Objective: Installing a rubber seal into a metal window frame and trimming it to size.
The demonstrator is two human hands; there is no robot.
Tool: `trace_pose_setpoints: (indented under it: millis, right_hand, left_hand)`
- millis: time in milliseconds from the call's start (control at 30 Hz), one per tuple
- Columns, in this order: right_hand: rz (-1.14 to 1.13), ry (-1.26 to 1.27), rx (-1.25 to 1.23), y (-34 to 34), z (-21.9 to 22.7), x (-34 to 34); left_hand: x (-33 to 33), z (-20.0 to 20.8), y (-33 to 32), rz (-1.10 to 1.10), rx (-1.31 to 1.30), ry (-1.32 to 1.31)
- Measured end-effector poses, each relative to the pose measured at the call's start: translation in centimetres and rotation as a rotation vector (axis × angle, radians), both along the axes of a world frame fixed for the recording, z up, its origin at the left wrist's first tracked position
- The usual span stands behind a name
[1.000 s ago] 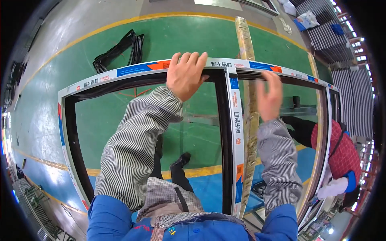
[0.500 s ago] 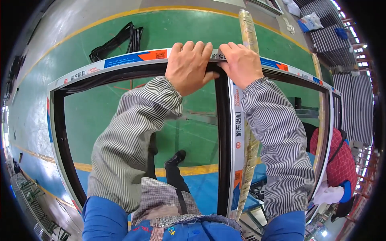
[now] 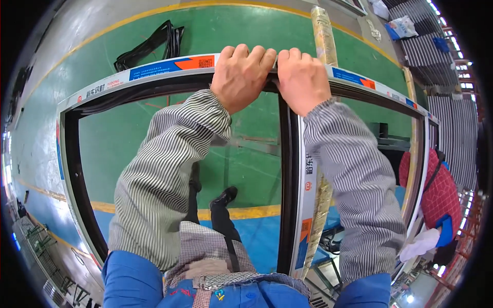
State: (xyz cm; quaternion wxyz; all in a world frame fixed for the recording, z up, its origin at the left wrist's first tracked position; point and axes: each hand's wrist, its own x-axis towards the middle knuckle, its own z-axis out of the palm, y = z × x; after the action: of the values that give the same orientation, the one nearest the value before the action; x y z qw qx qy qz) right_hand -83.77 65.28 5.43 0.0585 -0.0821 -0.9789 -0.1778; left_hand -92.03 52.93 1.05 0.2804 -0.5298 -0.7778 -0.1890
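A large metal window frame (image 3: 115, 81), wrapped in printed white, blue and orange film, stretches in front of me. My left hand (image 3: 242, 77) is closed over its far rail, knuckles up, left of where the upright divider (image 3: 309, 174) meets it. Right beside it, my right hand (image 3: 303, 81) is closed on the same rail at that junction. The thumbs and undersides of the fingers are hidden. A dark strip (image 3: 128, 97) runs along the rail's inner edge and passes beneath both hands; whether the fingers pinch it cannot be seen.
On the green floor beyond the frame lies a bundle of black strips (image 3: 151, 47). Film-wrapped supports (image 3: 323, 38) run beneath the frame. At right are a red quilted item (image 3: 439, 192), a white cloth (image 3: 420, 244) and stacked grey profiles (image 3: 452, 138).
My right hand has turned so that its knuckles face up more, its fingers now closer over the rail. My left thumb, visible before, has gone out of sight. The view has shifted slightly.
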Motion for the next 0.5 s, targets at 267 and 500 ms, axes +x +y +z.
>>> trace_pose_setpoints:
  millis: [267, 500]
  right_hand:
    - [0.123, 0.099, -0.048, -0.5, 1.0, 0.3]
    - [0.237, 0.144, -0.068, -2.3, -0.6, -1.3]
  left_hand:
    - [-0.5, 2.1, -2.6, 0.124, 0.023, 0.129]
    - [-2.0, 1.6, -5.1, 0.005, -0.07, -0.09]
